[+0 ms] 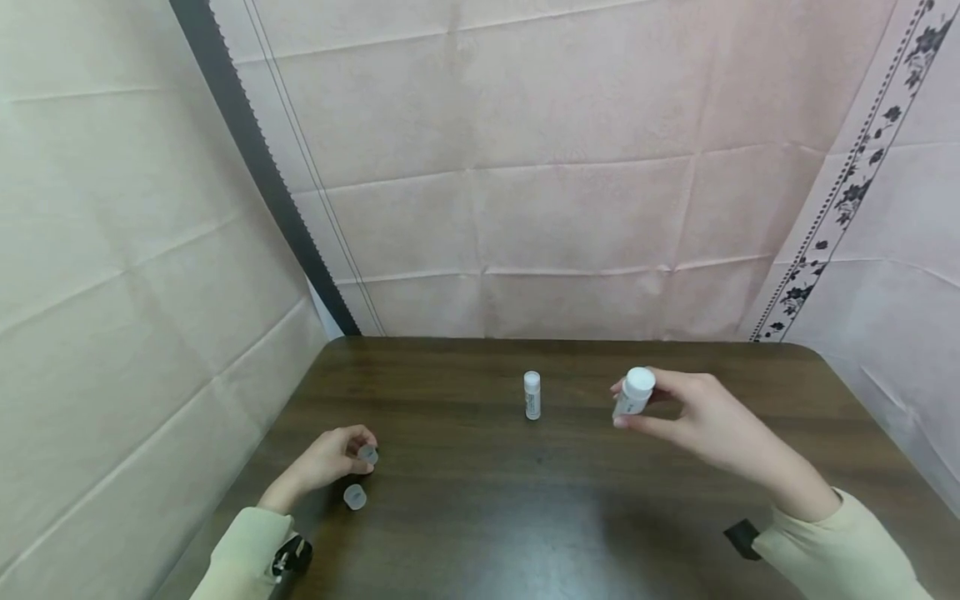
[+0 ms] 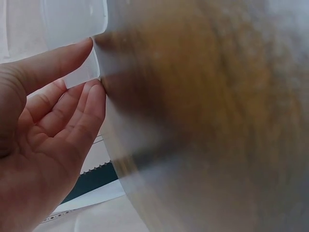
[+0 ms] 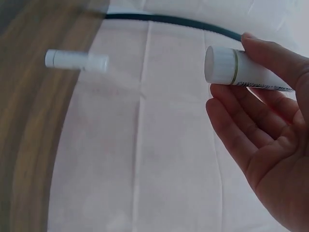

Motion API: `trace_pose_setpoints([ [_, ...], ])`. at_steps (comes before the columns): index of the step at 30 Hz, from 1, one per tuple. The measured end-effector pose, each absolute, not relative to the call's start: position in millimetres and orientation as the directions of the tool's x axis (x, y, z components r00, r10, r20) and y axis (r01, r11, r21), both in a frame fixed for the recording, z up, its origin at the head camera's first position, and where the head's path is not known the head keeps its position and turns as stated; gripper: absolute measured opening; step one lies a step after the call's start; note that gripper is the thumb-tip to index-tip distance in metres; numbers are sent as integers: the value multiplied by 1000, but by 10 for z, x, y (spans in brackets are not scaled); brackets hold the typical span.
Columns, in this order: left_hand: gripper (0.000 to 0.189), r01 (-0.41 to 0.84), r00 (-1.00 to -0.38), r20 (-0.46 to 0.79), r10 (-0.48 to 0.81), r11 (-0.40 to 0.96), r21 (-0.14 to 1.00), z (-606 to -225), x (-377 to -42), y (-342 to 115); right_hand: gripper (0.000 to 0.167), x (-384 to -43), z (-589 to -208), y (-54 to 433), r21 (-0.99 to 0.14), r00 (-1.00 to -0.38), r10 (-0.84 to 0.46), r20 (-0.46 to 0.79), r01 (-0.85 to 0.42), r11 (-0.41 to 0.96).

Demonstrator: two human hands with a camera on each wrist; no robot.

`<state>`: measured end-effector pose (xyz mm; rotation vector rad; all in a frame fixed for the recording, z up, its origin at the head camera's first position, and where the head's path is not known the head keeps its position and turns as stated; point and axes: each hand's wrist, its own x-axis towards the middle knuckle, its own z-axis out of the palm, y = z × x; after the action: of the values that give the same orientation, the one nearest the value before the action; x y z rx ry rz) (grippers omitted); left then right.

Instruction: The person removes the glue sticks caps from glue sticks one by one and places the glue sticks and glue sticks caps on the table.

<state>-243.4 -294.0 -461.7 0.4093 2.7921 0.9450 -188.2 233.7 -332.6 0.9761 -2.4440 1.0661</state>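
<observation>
Right hand (image 1: 693,421): thumb and fingers pinch a white bottle (image 1: 634,391) by its sides, the gap between them no wider than the body. The bottle is tilted and appears to be raised off the surface (image 1: 540,533), toward the far right corner. Left hand (image 1: 330,458): thumb and fingertips close on a small translucent cup (image 1: 367,454) near the left edge. Whether this cup bears on the surface cannot be told from here.

Step in hand, as judged: simultaneous handling, one item per hand. Lifting or setting down cannot be determined. The next move calls for a steady pinch on the bottle, a light one on the cup, and enough room for the left fingers to avoid the adjacent cup.

That second translucent cup (image 1: 355,497) is just beside the held one, nearer the near edge, untouched. A slim white tube (image 1: 532,395) stands upright near the middle of the far edge, between the hands and well apart from the left. A pale cloth (image 1: 570,208) hangs beyond the far edge.
</observation>
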Motion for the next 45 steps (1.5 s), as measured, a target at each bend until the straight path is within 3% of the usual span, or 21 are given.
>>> trace_pose_setpoints([
  [5, 27, 216, -948, -53, 313, 759, 614, -4605, -2433, -2950, 30, -1862, -3319, 2494, -549, -800, -367, 474, -595, 587],
  [11, 27, 217, -947, -53, 316, 756, 618, -4610, -2442, -2950, 30, -1897, -3594, 2668, -592, -894, -137, 426, -390, 705],
  [19, 27, 216, -944, -58, 325, 741, 635, -4649, -2430, -2952, 38, -1988, -3987, 2960, -628, -923, 64, 379, -206, 751],
  [36, 26, 230, -939, -52, 340, 732, 641, -4619, -2416, -2937, 49, -2003, -4358, 3141, -640, -976, 61, 211, -91, 763],
  [45, 26, 223, -940, -56, 336, 732, 644, -4629, -2400, -2948, 44, -2029, -4505, 3177, -608, -988, 25, 153, -74, 791],
])
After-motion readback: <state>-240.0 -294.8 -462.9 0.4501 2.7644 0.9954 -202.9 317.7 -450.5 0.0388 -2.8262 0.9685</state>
